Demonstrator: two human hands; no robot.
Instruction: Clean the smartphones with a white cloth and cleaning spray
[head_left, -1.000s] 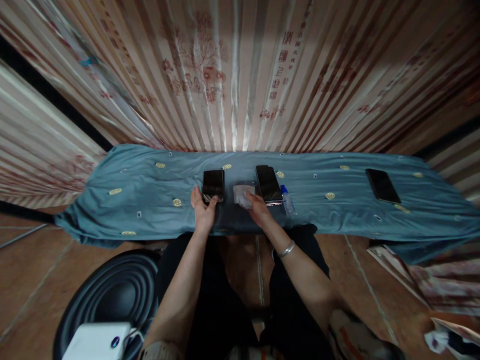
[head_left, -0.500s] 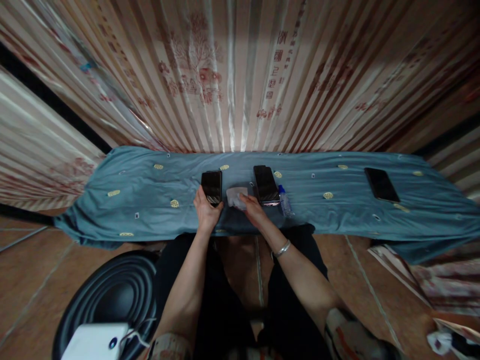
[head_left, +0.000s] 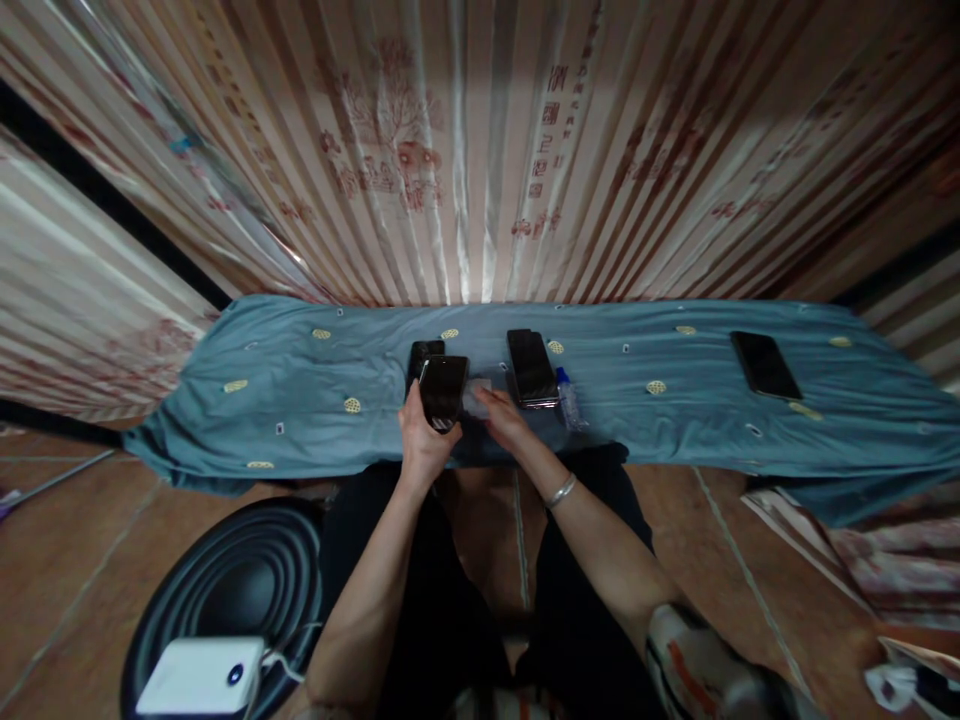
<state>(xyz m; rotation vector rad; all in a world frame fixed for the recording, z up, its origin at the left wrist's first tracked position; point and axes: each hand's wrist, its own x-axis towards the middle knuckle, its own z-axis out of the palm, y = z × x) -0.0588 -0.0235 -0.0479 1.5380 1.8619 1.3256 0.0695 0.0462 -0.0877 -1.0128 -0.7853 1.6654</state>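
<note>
My left hand [head_left: 426,440] grips a dark smartphone [head_left: 444,388] by its sides, lifted a little and screen up. Partly covered by it, another black phone [head_left: 426,349] lies on the blue-green cloth. Pinched in my right hand [head_left: 504,418] is a pale, crumpled wipe or tissue [head_left: 475,398], close to the held phone's right edge; I cannot tell whether it touches. Right of that hand lies a stack of phones [head_left: 532,365], with a small clear bottle with a blue cap [head_left: 568,400] beside it.
A separate black phone [head_left: 765,364] lies toward the right end of the cloth-covered bench [head_left: 652,430]. Pleated patterned curtains [head_left: 465,150] hang behind it. On the floor at left, a white power bank [head_left: 202,676] with a cable rests on a black ringed round object [head_left: 225,560].
My left hand has raised a phone off the one beneath and shifted it right, toward the wipe. The lower phone is now exposed. My right hand has barely moved.
</note>
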